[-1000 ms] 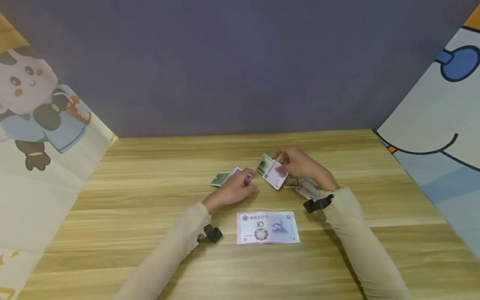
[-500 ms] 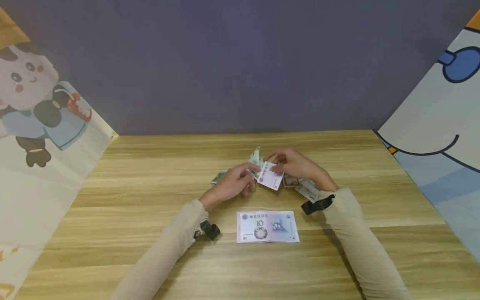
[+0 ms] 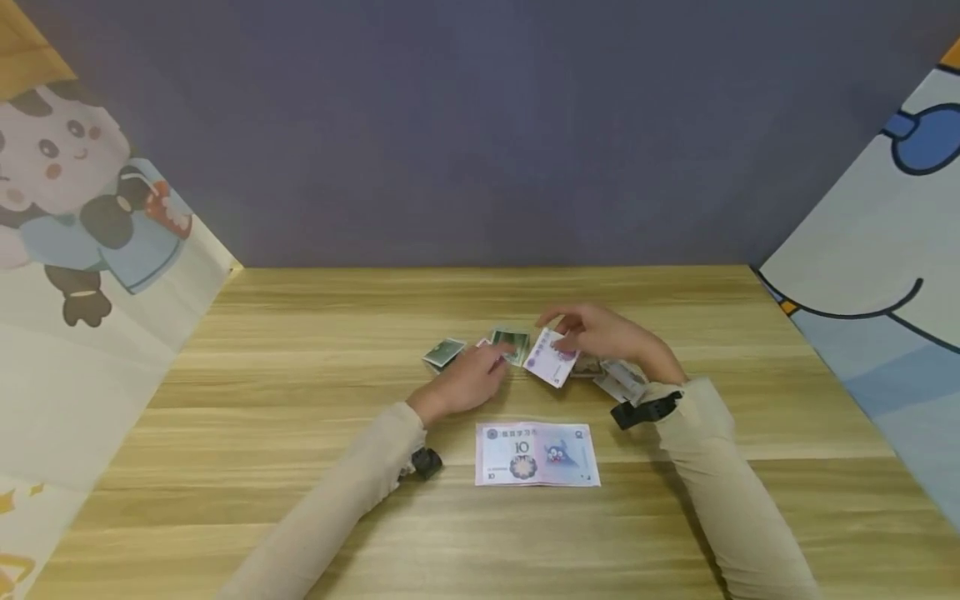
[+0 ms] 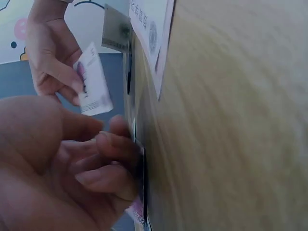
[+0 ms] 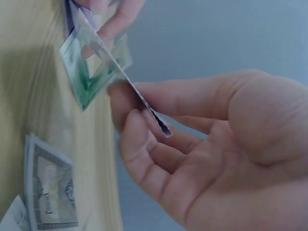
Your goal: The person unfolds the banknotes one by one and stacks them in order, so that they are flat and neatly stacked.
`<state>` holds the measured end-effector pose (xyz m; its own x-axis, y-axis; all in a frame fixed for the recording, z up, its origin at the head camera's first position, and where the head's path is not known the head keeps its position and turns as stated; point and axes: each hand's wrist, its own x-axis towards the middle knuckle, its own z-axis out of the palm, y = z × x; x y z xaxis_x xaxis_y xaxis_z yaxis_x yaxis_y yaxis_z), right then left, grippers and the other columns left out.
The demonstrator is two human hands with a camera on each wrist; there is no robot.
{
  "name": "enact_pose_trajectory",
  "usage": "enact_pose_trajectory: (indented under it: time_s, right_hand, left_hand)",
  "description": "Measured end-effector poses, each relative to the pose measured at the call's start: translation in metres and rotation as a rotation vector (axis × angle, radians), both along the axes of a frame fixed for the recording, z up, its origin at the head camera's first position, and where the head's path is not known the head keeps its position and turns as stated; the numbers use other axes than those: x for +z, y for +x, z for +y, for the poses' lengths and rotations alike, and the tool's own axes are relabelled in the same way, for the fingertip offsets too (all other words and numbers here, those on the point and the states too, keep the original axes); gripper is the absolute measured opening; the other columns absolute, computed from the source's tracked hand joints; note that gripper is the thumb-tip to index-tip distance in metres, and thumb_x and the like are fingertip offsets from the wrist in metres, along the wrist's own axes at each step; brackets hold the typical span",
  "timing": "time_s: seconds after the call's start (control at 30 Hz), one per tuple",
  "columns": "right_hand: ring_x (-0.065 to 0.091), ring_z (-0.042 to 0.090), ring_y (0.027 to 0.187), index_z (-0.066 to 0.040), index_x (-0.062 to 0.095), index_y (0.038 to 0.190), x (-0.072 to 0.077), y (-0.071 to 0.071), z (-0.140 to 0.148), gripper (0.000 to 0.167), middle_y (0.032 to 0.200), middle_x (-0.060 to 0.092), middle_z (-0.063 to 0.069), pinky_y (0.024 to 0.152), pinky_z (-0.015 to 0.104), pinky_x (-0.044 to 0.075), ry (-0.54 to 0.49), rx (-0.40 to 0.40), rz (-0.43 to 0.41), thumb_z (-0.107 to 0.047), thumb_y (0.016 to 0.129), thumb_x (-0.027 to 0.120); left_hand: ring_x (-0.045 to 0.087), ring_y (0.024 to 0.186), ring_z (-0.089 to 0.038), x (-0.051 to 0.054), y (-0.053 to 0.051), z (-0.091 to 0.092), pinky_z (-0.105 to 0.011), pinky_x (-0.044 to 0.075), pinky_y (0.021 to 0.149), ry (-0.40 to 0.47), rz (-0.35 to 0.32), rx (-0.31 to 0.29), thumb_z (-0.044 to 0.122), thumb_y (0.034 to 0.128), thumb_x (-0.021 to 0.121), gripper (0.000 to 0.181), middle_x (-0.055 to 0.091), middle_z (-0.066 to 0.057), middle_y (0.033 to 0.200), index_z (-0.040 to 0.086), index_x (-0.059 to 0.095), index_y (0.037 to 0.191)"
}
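My right hand (image 3: 611,333) pinches a folded purple-and-white play banknote (image 3: 551,358) between thumb and fingers, held tilted just above the table. In the right wrist view this banknote (image 5: 125,74) appears nearly edge-on. At its left, my left hand (image 3: 465,383) holds a folded green banknote (image 3: 510,337) by the fingertips, low over the table. The green banknote (image 5: 77,72) stands half unfolded in the right wrist view. Curled left fingers hide part of a pink-purple banknote (image 4: 136,211) beneath them. Another green banknote (image 3: 444,352) lies left of the left hand.
A flat banknote marked 10 (image 3: 537,454) lies in front of both hands on the wooden table (image 3: 480,542). A brown banknote (image 3: 587,367) and pale folded notes (image 3: 621,381) lie under the right wrist. A dark wall (image 3: 480,142) stands behind the table.
The green banknote has passed from the right hand to the left hand and come down to the left. The right hand keeps its purple-and-white banknote. The 10 note has stayed in place.
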<state>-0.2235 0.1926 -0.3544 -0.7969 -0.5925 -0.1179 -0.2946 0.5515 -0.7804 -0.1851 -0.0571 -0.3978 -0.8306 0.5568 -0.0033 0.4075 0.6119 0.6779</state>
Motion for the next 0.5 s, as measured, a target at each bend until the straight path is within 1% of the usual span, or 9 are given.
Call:
enact_pose_trajectory:
  time_s: [0.07, 0.13, 0.2, 0.27, 0.33, 0.37, 0.43, 0.5]
  right_hand:
    - [0.062, 0.027, 0.094, 0.0, 0.058, 0.133, 0.002, 0.0, -0.001, 0.04, 0.109, 0.064, 0.019, 0.074, 0.036, 0.054, -0.034, -0.027, 0.024, 0.002, 0.093, 0.06]
    - [0.062, 0.029, 0.095, -0.001, 0.058, 0.133, 0.004, 0.001, -0.003, 0.041, 0.109, 0.064, 0.019, 0.075, 0.035, 0.054, -0.075, -0.055, 0.035, 0.003, 0.092, 0.062]
    - [0.063, 0.029, 0.095, -0.002, 0.058, 0.133, 0.007, 0.003, -0.007, 0.041, 0.11, 0.065, 0.019, 0.076, 0.035, 0.056, -0.117, -0.074, 0.053, 0.003, 0.092, 0.063]
    - [0.065, 0.029, 0.095, -0.002, 0.057, 0.132, 0.011, 0.005, -0.011, 0.041, 0.11, 0.066, 0.019, 0.077, 0.034, 0.057, -0.154, -0.087, 0.072, 0.002, 0.092, 0.064]
    - [0.067, 0.029, 0.094, -0.001, 0.056, 0.133, 0.015, 0.008, -0.016, 0.042, 0.11, 0.067, 0.02, 0.078, 0.034, 0.058, -0.189, -0.1, 0.087, 0.002, 0.092, 0.065]
    - [0.067, 0.029, 0.093, -0.001, 0.056, 0.132, 0.017, 0.01, -0.018, 0.042, 0.109, 0.067, 0.02, 0.078, 0.035, 0.058, -0.212, -0.107, 0.086, 0.002, 0.091, 0.066]
    - [0.068, 0.028, 0.092, -0.001, 0.055, 0.131, 0.021, 0.013, -0.021, 0.042, 0.109, 0.067, 0.021, 0.078, 0.035, 0.058, -0.255, -0.12, 0.08, 0.002, 0.091, 0.067]
    - [0.069, 0.028, 0.09, -0.001, 0.054, 0.13, 0.026, 0.017, -0.025, 0.042, 0.108, 0.067, 0.021, 0.076, 0.035, 0.059, -0.303, -0.136, 0.063, 0.002, 0.09, 0.068]
  left_hand:
    - [0.048, 0.051, -0.012, 0.003, 0.0, 0.0, -0.028, 0.044, 0.051, 0.096, -0.004, 0.025, 0.017, 0.1066, 0.043, 0.035, 0.061, -0.008, 0.069, 0.002, 0.055, 0.135]
    - [0.052, 0.05, -0.021, 0.007, 0.0, -0.001, -0.031, 0.045, 0.045, 0.231, -0.05, 0.054, 0.019, 0.107, 0.044, 0.031, 0.063, -0.017, 0.073, 0.003, 0.057, 0.13]
    - [0.058, 0.056, -0.031, 0.011, 0.001, 0.0, -0.037, 0.05, 0.046, 0.354, -0.1, 0.085, 0.022, 0.1068, 0.046, 0.028, 0.064, -0.023, 0.081, 0.004, 0.056, 0.127]
    - [0.063, 0.066, -0.04, 0.016, 0.001, 0.001, -0.046, 0.055, 0.052, 0.449, -0.154, 0.126, 0.026, 0.1059, 0.05, 0.028, 0.064, -0.027, 0.089, 0.006, 0.055, 0.124]
    - [0.065, 0.074, -0.045, 0.021, 0.002, 0.003, -0.054, 0.056, 0.057, 0.508, -0.194, 0.164, 0.028, 0.1044, 0.053, 0.029, 0.064, -0.026, 0.093, 0.006, 0.055, 0.122]
    - [0.066, 0.077, -0.046, 0.023, 0.002, 0.005, -0.056, 0.056, 0.061, 0.531, -0.208, 0.184, 0.027, 0.1035, 0.055, 0.029, 0.065, -0.025, 0.093, 0.005, 0.055, 0.121]
    - [0.068, 0.079, -0.044, 0.029, 0.002, 0.006, -0.056, 0.057, 0.065, 0.568, -0.211, 0.224, 0.023, 0.1013, 0.059, 0.027, 0.066, -0.022, 0.092, 0.001, 0.057, 0.116]
    - [0.068, 0.079, -0.041, 0.035, 0.003, 0.006, -0.054, 0.058, 0.068, 0.596, -0.19, 0.26, 0.017, 0.0988, 0.063, 0.022, 0.067, -0.019, 0.091, -0.002, 0.06, 0.109]
